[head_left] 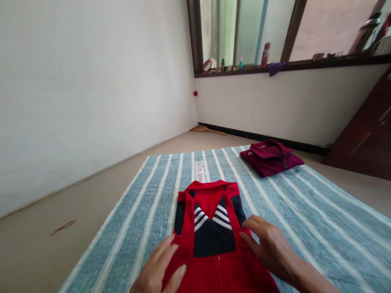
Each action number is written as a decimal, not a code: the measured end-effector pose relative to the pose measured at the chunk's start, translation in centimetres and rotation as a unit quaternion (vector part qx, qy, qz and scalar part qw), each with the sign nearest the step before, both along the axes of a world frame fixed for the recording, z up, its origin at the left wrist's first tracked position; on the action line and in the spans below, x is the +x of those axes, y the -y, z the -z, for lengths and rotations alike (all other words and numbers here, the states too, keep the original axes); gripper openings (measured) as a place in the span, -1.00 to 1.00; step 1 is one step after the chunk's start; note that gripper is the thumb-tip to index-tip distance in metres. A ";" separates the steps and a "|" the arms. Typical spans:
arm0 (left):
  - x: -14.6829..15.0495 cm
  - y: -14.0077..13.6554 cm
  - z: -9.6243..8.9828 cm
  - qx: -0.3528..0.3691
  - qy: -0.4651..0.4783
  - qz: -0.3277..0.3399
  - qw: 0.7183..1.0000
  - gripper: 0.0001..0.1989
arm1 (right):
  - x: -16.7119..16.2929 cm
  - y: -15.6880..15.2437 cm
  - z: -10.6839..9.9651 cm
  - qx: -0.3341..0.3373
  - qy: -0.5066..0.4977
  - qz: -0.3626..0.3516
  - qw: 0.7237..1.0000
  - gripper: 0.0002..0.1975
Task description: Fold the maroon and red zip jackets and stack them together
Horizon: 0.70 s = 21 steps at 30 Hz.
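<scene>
A red garment point(207, 268) with navy panels and white stripes lies on the striped cloth, its sides folded inward and its collar away from me. The front zip shows near the bottom of the view. My left hand point(161, 264) rests at the garment's left edge, thumb and fingers apart. At the opposite edge is my right hand point(269, 240), its fingertips and thumb touching the red and navy fabric with a small gap between them. Neither hand appears to grip the cloth. The garment's near end runs out of view.
A folded maroon garment point(270, 158) lies at the far right of the blue-and-white striped cloth point(146, 203). Beyond, a broom point(207, 129) lies on the floor by the wall. Bottles, a round mirror point(207, 66) and a purple cloth point(276, 68) are on the window sill.
</scene>
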State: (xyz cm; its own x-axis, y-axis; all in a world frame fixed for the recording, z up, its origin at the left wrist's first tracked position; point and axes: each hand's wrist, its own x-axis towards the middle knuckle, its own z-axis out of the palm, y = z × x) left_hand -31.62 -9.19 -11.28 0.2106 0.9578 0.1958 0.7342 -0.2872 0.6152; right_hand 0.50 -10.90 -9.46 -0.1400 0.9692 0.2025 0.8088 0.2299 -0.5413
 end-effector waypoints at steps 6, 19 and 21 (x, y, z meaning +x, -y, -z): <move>3.0 -11.9 -5.1 -0.130 0.063 -0.056 0.988 -0.50 | 2.4 -11.4 -1.8 -0.106 -0.106 0.074 0.986 -0.61; 4.8 -19.6 -5.7 -0.353 0.111 -0.012 0.929 -0.70 | 3.9 -18.8 -0.4 -0.362 -0.234 0.071 0.899 -0.86; 5.2 -19.7 -5.8 -0.344 0.115 -0.020 0.932 -0.80 | 3.6 -18.7 -0.5 -0.354 -0.241 0.077 0.900 -0.85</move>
State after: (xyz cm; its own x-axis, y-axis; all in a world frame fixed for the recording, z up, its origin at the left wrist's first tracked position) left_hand -26.41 10.52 -5.44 0.1999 0.8791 -0.4327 0.5619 0.2589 0.7857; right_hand 4.09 7.77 -8.96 -0.0541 0.8793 -0.4731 0.4340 -0.4060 -0.8042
